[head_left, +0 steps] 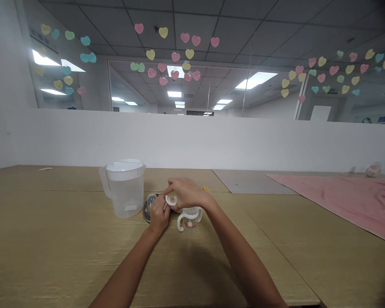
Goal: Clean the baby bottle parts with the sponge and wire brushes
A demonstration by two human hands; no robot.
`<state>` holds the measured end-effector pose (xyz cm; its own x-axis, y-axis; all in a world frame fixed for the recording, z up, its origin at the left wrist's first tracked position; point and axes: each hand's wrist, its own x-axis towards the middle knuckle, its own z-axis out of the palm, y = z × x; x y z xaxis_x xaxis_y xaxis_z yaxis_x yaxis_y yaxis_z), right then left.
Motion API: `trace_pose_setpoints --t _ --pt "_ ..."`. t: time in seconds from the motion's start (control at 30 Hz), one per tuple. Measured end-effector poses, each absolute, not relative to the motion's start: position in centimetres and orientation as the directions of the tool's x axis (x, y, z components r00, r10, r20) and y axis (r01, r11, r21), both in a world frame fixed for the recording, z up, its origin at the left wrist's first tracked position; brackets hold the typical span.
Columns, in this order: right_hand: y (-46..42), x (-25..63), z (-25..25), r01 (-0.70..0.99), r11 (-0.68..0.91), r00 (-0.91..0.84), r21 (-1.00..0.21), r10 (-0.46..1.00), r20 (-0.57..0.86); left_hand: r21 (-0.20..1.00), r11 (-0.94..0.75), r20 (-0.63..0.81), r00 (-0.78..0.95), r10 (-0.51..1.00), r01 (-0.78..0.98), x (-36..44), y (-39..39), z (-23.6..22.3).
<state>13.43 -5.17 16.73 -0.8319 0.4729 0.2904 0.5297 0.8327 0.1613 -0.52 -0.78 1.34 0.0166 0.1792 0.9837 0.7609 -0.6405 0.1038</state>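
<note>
Hands together, we've got L hand (159, 213) and R hand (188, 193) pinching white ring (171, 199) over handled baby bottle (189, 218). Clear dome cap (149, 208) off, sitting by plastic jug (125, 192).

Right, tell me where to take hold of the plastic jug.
Grip the handle of the clear plastic jug, coming from the left. The jug stands upright with its handle free on that side, while the clear dome and left hand crowd its right, so left looks the best approach.
</note>
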Motion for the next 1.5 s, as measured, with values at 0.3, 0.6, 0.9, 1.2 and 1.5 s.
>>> trace_pose_setpoints --t 0.3,0.6,0.9,1.2,1.5 --pt "-5.4 13.3 17.0 0.509 0.847 -0.849 0.153 0.465 0.252 0.099 -0.647 0.986 0.015 0.168 0.756 -0.7 -0.5 1.2" --pt "-5.6 13.4 17.4 0.498 0.859 -0.855 0.117 0.465 0.228 0.112 -0.657 0.986 -0.004 0.165 0.746 -0.8 -0.1 0.7" --pt "-6.6 12.5 16.9 0.606 0.775 -0.782 0.177 0.542 0.308 0.195 -0.615 0.969 -0.053 0.242 0.764 -0.9 -0.3 1.0" --pt "-7.4 11.8 16.7 0.656 0.743 -0.726 0.133 0.572 0.382 0.319 -0.593 0.940 -0.167 0.297 0.740 -1.1 -0.2 1.0" --pt "-7.4 11.4 16.3 0.651 0.753 -0.699 0.099 0.544 0.464 0.365 -0.578 0.926 -0.224 0.302 0.730 -1.3 -0.6 1.6"
